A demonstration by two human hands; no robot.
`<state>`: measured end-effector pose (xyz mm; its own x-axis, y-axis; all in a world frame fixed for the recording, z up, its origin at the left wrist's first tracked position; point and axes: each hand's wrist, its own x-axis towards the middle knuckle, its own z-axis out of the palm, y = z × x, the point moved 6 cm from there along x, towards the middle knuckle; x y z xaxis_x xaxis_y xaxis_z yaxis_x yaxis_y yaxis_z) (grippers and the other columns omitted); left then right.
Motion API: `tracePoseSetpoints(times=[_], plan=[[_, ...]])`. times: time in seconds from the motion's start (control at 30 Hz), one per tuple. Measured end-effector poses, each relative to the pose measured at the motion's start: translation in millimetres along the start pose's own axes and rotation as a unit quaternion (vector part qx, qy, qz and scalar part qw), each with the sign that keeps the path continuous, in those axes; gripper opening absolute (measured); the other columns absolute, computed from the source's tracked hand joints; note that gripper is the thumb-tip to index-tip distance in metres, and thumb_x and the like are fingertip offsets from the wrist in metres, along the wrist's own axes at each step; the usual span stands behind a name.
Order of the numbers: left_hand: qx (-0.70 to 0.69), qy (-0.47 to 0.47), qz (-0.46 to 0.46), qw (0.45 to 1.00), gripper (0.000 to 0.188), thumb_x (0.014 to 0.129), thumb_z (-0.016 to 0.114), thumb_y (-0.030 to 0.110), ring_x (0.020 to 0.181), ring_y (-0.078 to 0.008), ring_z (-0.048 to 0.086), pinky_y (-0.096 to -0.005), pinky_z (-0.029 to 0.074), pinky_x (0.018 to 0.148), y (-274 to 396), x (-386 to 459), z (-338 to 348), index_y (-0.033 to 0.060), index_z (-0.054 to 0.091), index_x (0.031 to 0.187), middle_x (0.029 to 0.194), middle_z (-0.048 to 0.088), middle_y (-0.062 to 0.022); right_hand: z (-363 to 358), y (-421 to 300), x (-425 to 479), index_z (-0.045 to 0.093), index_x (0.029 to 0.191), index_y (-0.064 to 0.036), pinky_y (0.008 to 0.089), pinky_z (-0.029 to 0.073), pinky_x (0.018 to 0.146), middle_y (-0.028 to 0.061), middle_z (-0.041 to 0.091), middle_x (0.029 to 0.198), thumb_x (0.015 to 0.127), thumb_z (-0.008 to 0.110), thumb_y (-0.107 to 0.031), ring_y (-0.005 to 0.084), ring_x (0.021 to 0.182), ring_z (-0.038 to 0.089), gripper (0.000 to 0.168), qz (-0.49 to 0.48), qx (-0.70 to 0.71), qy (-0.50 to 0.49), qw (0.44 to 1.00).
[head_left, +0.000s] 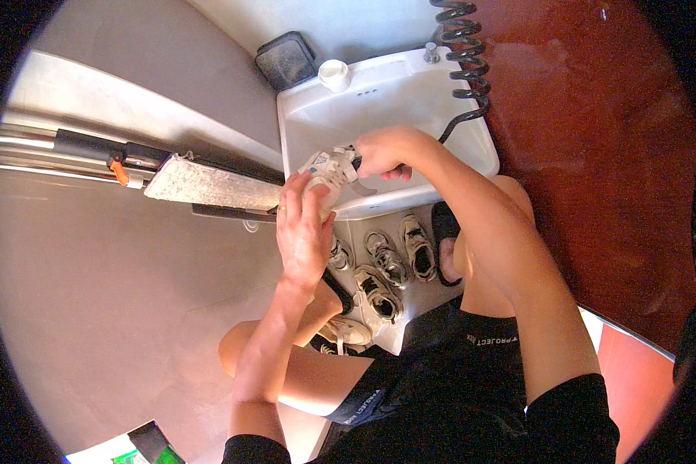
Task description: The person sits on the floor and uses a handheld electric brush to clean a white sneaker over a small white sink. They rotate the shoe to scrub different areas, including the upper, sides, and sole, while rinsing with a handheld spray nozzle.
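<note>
My left hand holds the near end of a white sneaker, fingers spread over its surface, above the front left part of a white basin. At the sneaker's far end is my right hand, its fingers curled around something dark, partly hidden, that meets the shoe. A black coiled hose hangs at the basin's right side, and its lower end runs behind my right hand. Whether the dark piece is part of the hose cannot be told.
Several sneakers stand on the floor between my feet. A white cup and a metal knob sit on the basin's back rim, with a black mesh-faced box beside it. A flat mop leans at the left. A red-brown panel borders the right.
</note>
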<state>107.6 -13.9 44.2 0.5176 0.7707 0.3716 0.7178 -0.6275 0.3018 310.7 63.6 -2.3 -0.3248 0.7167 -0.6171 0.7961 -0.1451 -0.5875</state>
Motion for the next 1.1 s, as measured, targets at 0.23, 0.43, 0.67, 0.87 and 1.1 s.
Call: tracePoseSetpoints(times=[0.23,0.43,0.67,0.87,1.1], plan=[[-0.018,0.03,0.017,0.999,0.082,0.072,0.092,-0.01,0.148,-0.0469,0.057,-0.0542,0.05,0.123,0.6,0.2,-0.7,0.0098,0.057,0.144,0.155,0.062,-0.0191,1.0,3.4,3.6,0.069,0.099,0.01,0.0455,0.066,0.056,0.0166,0.071,0.078,0.1,0.071,-0.029,0.0267,0.061,0.07,0.039,0.018,0.056,-0.004,0.998],[-0.031,0.05,0.011,0.998,0.086,0.072,0.094,-0.007,0.147,-0.047,0.06,-0.0537,0.052,0.122,-3.9,-4.4,1.2,0.0101,0.055,0.146,0.156,0.064,-0.0199,2.1,5.0,7.8,0.071,0.119,0.003,0.0482,0.068,0.058,0.0165,0.073,0.085,0.102,0.07,-0.027,0.0262,0.064,0.07,0.034,0.023,0.081,-0.023,0.996],[-0.037,0.06,0.012,0.997,0.068,0.073,0.094,-0.006,0.149,-0.0483,0.059,-0.0558,0.053,0.12,-7.1,-5.6,1.9,0.0072,0.058,0.129,0.152,0.065,-0.019,2.5,10.5,8.3,0.068,0.096,0.007,0.0451,0.065,0.056,0.0133,0.07,0.078,0.101,0.072,-0.031,0.0243,0.059,0.068,0.039,0.016,0.103,-0.014,0.994],[-0.031,0.064,0.018,0.997,0.067,0.072,0.095,-0.007,0.144,-0.0496,0.062,-0.0543,0.055,0.117,-4.0,-2.6,0.6,0.0072,0.054,0.123,0.152,0.066,-0.0221,2.9,17.8,15.3,0.069,0.115,0.0,0.0486,0.064,0.055,0.0121,0.07,0.085,0.098,0.075,-0.032,0.0214,0.061,0.063,0.036,0.017,0.124,-0.042,0.991],[-0.046,0.055,0.008,0.997,0.07,0.072,0.094,-0.007,0.142,-0.0505,0.063,-0.0538,0.055,0.116,-4.2,-1.2,-2.2,0.0085,0.051,0.124,0.153,0.065,-0.0237,2.9,15.9,14.5,0.069,0.111,-0.001,0.0483,0.064,0.054,0.0083,0.066,0.082,0.097,0.076,-0.032,0.0188,0.058,0.059,0.035,0.019,0.115,-0.051,0.992]])
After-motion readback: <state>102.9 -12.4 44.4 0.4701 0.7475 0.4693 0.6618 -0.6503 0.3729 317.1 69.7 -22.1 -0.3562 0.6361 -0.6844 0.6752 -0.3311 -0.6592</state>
